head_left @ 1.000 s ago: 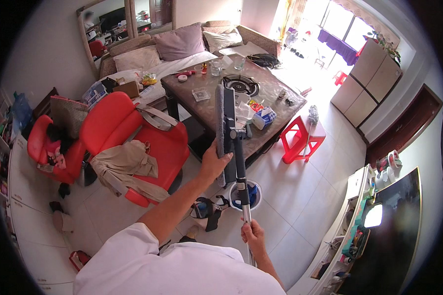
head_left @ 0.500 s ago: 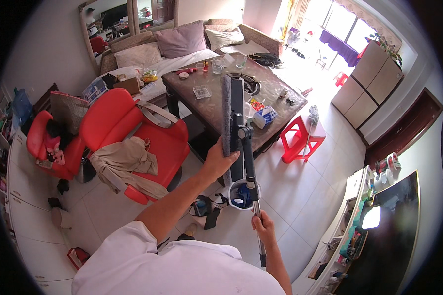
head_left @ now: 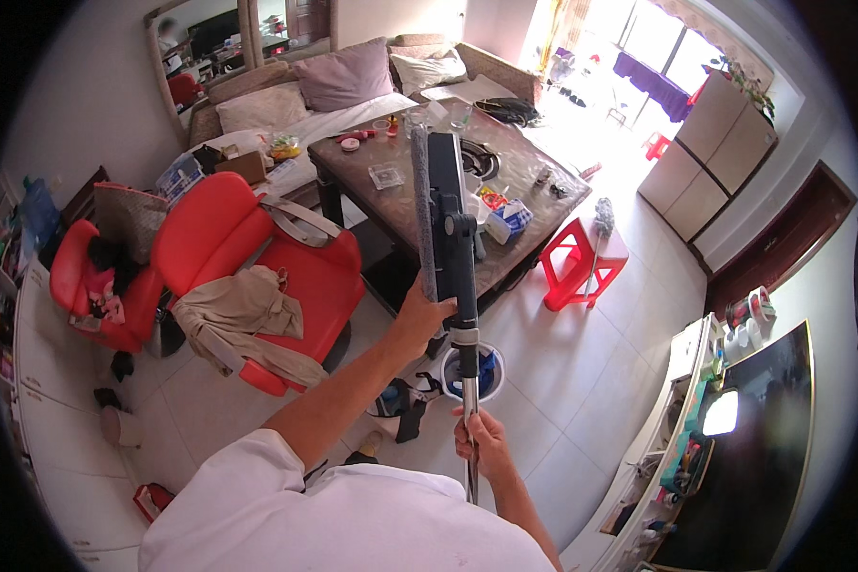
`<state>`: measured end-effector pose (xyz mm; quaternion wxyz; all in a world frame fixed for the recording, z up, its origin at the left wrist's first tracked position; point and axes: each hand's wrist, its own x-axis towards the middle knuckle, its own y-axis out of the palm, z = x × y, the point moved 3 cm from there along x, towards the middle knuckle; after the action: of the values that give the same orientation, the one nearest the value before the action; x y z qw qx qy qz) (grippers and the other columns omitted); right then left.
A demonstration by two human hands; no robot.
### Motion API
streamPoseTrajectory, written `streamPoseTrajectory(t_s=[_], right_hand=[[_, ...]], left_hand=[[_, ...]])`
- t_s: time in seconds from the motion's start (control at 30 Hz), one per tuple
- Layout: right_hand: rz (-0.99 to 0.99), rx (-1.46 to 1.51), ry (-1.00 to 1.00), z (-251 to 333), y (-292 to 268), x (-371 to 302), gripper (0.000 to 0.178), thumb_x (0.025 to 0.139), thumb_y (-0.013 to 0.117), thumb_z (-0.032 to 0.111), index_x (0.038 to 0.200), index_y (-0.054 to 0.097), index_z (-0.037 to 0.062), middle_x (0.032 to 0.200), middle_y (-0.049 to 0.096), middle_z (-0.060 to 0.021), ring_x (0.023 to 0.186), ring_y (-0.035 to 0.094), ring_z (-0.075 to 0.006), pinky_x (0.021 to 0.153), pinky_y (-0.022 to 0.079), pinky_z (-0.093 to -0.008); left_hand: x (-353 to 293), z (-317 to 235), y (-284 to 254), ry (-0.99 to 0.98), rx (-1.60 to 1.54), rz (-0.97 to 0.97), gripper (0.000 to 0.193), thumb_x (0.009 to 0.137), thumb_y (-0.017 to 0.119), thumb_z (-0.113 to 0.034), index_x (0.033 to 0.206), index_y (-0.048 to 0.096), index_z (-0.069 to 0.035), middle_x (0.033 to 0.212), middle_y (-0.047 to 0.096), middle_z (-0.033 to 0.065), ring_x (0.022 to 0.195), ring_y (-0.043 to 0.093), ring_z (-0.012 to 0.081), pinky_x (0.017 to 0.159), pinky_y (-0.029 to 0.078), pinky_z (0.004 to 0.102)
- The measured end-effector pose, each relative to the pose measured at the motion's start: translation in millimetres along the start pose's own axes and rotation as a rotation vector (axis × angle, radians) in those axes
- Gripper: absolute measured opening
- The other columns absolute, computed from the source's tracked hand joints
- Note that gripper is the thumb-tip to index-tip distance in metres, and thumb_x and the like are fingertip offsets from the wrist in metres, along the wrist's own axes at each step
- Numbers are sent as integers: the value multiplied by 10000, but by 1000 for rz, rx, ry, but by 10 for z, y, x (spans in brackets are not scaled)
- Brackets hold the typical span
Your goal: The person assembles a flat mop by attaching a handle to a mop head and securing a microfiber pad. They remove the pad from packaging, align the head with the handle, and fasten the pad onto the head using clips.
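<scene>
I hold a flat mop upright in front of me. Its dark mop head (head_left: 445,181) stands on edge, with a grey fluffy pad (head_left: 422,210) along the left side. My left hand (head_left: 418,319) is closed round the lower end of the mop head. Lower down, my right hand (head_left: 483,441) grips the silver mop pole (head_left: 470,391). Behind the pole, on the tiled floor, is a white bucket (head_left: 500,375) with something blue inside.
Beyond the mop is a brown table (head_left: 362,205) carrying an ashtray (head_left: 385,176), glasses and a tissue pack (head_left: 512,218). A red chair (head_left: 315,276) with beige clothing stands left, a red stool (head_left: 567,262) with a duster right. A dark bag-like item (head_left: 402,405) lies by the bucket.
The mop head has shifted slightly left and turned, now lining up with the pole. My right hand has moved left with the pole. My left hand keeps its hold.
</scene>
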<state>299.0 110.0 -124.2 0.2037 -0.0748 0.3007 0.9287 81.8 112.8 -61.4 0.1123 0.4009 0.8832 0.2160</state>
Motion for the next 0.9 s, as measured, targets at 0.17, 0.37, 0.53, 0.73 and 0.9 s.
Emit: streamPoseTrajectory(t_s=[0.17,0.37,0.53,0.73,0.9], right_hand=[[482,463,186,-38,-139,-22,397,912,434,397,1061,497,34,615,445,-20,479,395,-85,434,311,-213],[-265,-403,-167,25,-108,-35,387,928,418,376,985,539,12,661,511,-60,539,476,-125,475,370,-237],[-121,7,-87,-10,-102,-85,402,943,384,374,945,537,3,674,519,-50,526,449,-98,476,363,-226],[-224,-153,-211,123,127,-111,401,949,381,356,975,549,-8,662,515,-43,493,423,-85,456,350,-222],[-466,-413,-406,129,-2,-116,279,937,450,260,990,556,7,651,510,-12,499,437,-58,438,351,-196]], left_hand=[[-43,-28,79,-120,-83,154,396,752,646,6,1112,485,-37,976,573,49,863,544,136,809,447,301],[-26,87,-41,40,-16,83,278,754,673,-51,1012,570,-52,936,618,38,842,580,132,775,465,300],[-93,50,19,-11,-120,220,283,768,673,-88,1027,564,-56,943,610,23,853,575,127,791,455,291],[-84,-84,103,-8,-31,203,348,762,698,-161,1060,547,-61,992,594,32,943,538,127,872,401,311],[-192,-420,7,318,420,-343,383,794,674,-224,1091,523,-36,988,599,48,902,543,122,822,416,281]])
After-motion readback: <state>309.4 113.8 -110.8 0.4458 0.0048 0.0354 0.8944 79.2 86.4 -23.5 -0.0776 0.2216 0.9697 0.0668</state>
